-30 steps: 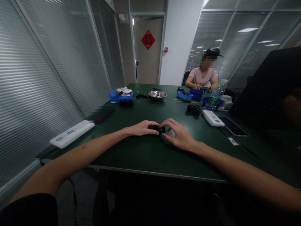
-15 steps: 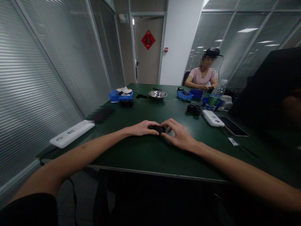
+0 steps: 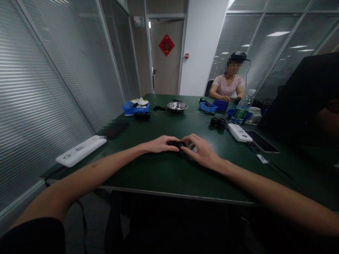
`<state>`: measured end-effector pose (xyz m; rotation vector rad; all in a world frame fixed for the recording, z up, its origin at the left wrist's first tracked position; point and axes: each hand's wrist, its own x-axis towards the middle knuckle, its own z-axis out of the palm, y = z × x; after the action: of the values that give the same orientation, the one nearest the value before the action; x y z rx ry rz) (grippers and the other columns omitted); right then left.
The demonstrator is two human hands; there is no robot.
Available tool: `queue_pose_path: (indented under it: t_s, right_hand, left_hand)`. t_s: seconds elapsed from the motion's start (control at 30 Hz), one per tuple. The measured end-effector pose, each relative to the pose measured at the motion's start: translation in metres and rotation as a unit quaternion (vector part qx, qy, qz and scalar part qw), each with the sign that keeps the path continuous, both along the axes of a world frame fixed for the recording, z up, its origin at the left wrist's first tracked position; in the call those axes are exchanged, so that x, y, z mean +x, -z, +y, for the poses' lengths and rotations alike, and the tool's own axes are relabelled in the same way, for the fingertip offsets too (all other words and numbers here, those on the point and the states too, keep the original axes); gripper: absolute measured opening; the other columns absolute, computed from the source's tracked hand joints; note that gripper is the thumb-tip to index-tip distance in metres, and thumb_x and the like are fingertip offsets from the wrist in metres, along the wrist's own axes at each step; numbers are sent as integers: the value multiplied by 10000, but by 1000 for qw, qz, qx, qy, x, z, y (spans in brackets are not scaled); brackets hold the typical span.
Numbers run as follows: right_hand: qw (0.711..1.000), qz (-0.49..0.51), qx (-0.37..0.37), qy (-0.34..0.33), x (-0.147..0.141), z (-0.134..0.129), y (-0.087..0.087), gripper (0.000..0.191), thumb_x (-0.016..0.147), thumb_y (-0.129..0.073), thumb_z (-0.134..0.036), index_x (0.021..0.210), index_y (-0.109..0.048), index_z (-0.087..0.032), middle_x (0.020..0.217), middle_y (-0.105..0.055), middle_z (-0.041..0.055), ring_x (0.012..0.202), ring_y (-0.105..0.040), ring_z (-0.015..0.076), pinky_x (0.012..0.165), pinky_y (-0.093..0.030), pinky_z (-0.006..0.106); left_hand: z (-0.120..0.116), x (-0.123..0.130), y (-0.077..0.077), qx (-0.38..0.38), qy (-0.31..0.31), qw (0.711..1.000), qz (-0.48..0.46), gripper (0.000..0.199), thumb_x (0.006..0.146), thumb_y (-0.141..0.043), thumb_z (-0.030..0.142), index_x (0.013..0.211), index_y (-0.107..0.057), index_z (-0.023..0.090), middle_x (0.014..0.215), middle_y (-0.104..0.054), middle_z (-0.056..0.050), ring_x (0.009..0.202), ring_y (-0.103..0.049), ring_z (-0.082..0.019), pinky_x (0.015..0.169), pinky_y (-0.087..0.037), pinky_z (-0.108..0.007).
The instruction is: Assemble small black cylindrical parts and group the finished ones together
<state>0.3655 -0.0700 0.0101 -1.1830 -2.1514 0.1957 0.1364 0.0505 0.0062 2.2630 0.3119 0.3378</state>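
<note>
Between my two hands, low over the green table (image 3: 164,169), is a small black object (image 3: 177,144) with a glossy, rounded right end. My left hand (image 3: 162,144) is closed around its left part, thumb on the near side and fingers on the far side. The thumb and fingertips of my right hand (image 3: 200,150) pinch its right end, with a gap showing between the curled fingers. Much of the object is hidden by the fingers, and its exact kind cannot be made out.
Similar black pieces (image 3: 218,123) lie ahead to the right, others (image 3: 142,116) ahead to the left. Beyond stand a metal bowl (image 3: 177,107), blue baskets (image 3: 135,108) and a water bottle (image 3: 241,109). White power banks (image 3: 81,151) flank my arms; a phone (image 3: 262,141) lies right. A co-worker (image 3: 229,84) sits across.
My hands and the black object stay almost in place; the right fingers have shifted very slightly. Across the table, the co-worker's hands have moved a little apart.
</note>
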Motion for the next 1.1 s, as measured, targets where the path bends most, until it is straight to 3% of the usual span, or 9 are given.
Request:
queue_pose_path:
  t_s: [0.17,0.4,0.7,0.97,1.1]
  right_hand:
    - [999,-15,5,-31,2,0,-1,245,969,-641,-268,1208,-608,-225,1174,-614,89,920,-651,220,787,-584,396]
    - [996,-27,35,-75,-1,-2,-1,283,935,-632,-151,1203,-603,-239,1221,-583,90,1069,-612,246,925,-562,442]
    - [1000,-8,-12,4,0,0,1,248,970,-657,-316,1194,-611,-221,1153,-622,82,851,-648,203,741,-577,381]
    - [998,-29,22,-55,-1,-2,-2,296,930,-659,-164,1212,-593,-227,1199,-580,92,1016,-617,237,882,-568,424]
    - [997,-25,27,-61,-2,-2,-1,279,937,-661,-183,1206,-600,-226,1220,-578,96,1055,-617,241,917,-565,428]
  left_hand:
    - [0,0,1,9,1,1000,-5,410,944,-696,392,1293,-644,183,1220,-678,-80,1104,-633,-218,943,-465,-331]
    - [1,0,3,13,4,1000,-6,405,944,-693,406,1274,-652,175,1229,-677,-82,1091,-631,-216,917,-462,-311]
    - [-1,1,-1,0,3,1000,2,436,960,-667,397,1334,-622,177,1264,-668,-83,1160,-618,-232,974,-455,-334]
    - [0,0,1,17,-2,1000,1,411,952,-677,419,1276,-644,170,1217,-675,-84,1096,-630,-223,922,-469,-322]
    - [1,0,2,14,2,1000,-8,416,949,-686,400,1293,-640,170,1244,-673,-87,1123,-628,-228,952,-464,-332]
